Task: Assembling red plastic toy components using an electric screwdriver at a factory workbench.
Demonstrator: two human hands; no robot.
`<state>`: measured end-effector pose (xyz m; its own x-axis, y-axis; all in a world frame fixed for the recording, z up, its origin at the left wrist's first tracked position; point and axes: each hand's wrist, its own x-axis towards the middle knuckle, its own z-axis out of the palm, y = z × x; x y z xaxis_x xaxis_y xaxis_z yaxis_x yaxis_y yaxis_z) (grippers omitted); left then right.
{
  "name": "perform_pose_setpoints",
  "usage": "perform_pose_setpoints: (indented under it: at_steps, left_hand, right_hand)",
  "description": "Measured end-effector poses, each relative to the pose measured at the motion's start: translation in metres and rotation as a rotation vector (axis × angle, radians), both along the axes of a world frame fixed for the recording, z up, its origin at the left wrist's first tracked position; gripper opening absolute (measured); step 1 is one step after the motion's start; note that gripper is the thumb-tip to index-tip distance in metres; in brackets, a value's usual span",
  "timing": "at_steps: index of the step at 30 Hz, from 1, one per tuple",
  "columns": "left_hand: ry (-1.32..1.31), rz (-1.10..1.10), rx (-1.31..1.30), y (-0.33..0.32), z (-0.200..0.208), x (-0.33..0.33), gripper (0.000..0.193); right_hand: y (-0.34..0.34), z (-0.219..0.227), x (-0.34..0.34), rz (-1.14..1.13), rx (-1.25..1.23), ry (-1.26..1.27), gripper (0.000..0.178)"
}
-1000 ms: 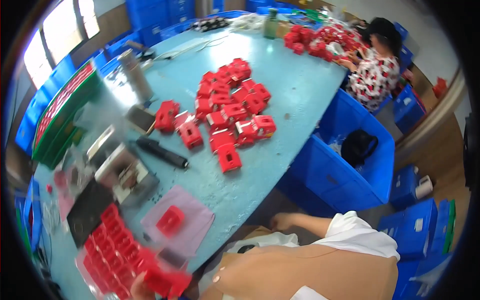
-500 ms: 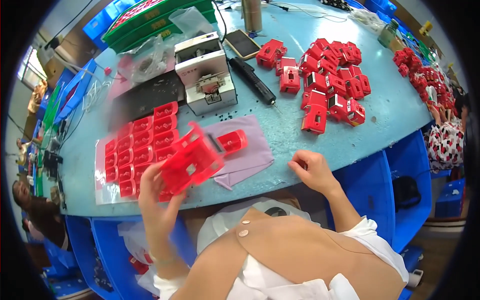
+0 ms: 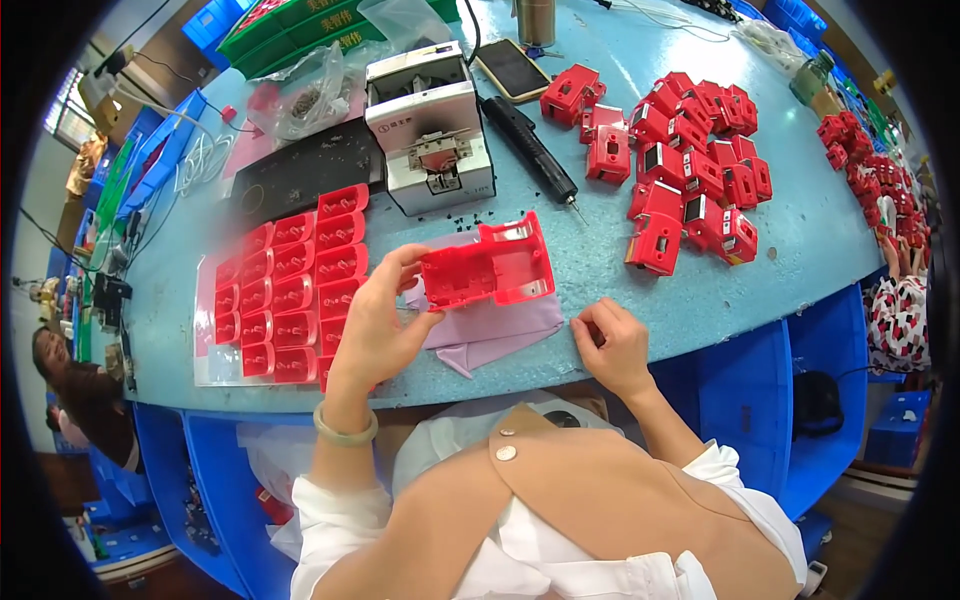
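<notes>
My left hand (image 3: 385, 320) grips a red plastic housing (image 3: 475, 275) by its left end, thumb below and fingers above. The housing is held over a folded lilac cloth (image 3: 505, 335), its hollow inner side with posts and a square opening in sight. Bright metal pieces show at its right end. My right hand (image 3: 612, 345) rests at the table's front edge, right of the cloth. Its fingers are loosely curled in, and I see nothing in them. Rows of red cup-shaped plastic parts (image 3: 293, 262) lie left of my left hand.
Behind the cloth stands a white screw feeder (image 3: 428, 130), with a black electric screwdriver (image 3: 535, 150) and a phone (image 3: 512, 70) beside it. Several assembled red housings (image 3: 660, 165) are grouped at right. Green crates (image 3: 320, 35) stand at the back left. Blue bins (image 3: 745, 385) sit under the table.
My left hand has moved right with the housing and turned it, so its hollow side now shows. My right hand has stayed at the table edge. The view has shifted slightly.
</notes>
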<state>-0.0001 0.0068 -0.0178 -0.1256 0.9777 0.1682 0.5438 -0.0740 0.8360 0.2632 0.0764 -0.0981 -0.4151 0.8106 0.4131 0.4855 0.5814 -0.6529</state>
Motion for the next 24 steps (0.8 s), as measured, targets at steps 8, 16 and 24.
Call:
perform_pose_setpoints:
  at_steps: [8,16,24]
  left_hand:
    - [0.083,-0.026,0.018,0.046,-0.011,0.016,0.055]
    - [-0.017,0.079,-0.050,0.075,-0.011,0.074,0.062]
    - [0.005,0.201,0.079,0.091,-0.041,0.094,0.069]
  right_hand:
    - [0.033,0.004,0.017,-0.049,0.045,-0.034,0.012]
    - [0.074,0.020,0.061,-0.013,-0.003,-0.014,0.012]
    - [0.099,0.016,0.058,0.007,-0.008,-0.060,0.012]
